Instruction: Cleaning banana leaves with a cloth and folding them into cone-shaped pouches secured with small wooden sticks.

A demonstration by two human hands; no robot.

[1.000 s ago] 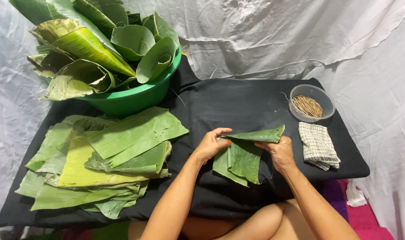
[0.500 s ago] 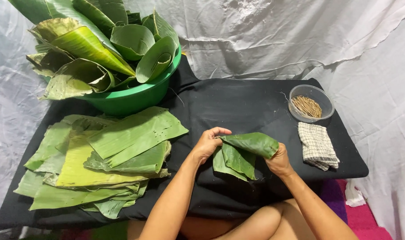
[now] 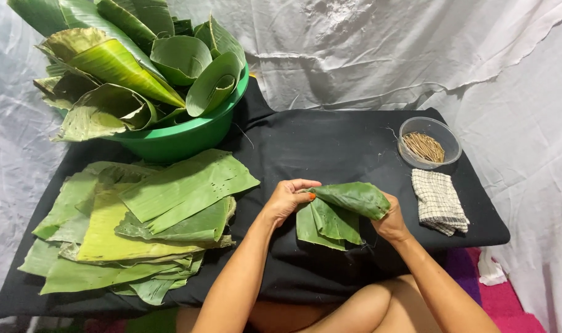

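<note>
White cloth is hung behind and around a low table (image 3: 330,148) covered in black fabric. At the far left corner a green basin (image 3: 188,139) is stood, filled with curled and rolled leaves (image 3: 118,68). In front of it, on the left half of the table, a thick stack of flat leaf pieces (image 3: 139,222) is spread. At the far right a clear bowl (image 3: 430,143) of thin brown sticks (image 3: 424,148) is placed, and just in front of it a folded checked cloth (image 3: 439,201) is laid. Nothing is set between these things and the hands.

Near the front edge, right of the middle, a folded leaf (image 3: 355,197) is held just above a few smaller leaf pieces (image 3: 327,223) lying on the black fabric. The left hand (image 3: 287,200) is curled, its fingertips pinched on the leaf's left end. The right hand (image 3: 392,223) is closed around the right end from behind and below, mostly hidden by the leaf. Both forearms are reached forward from the bottom edge, above a bent knee.
</note>
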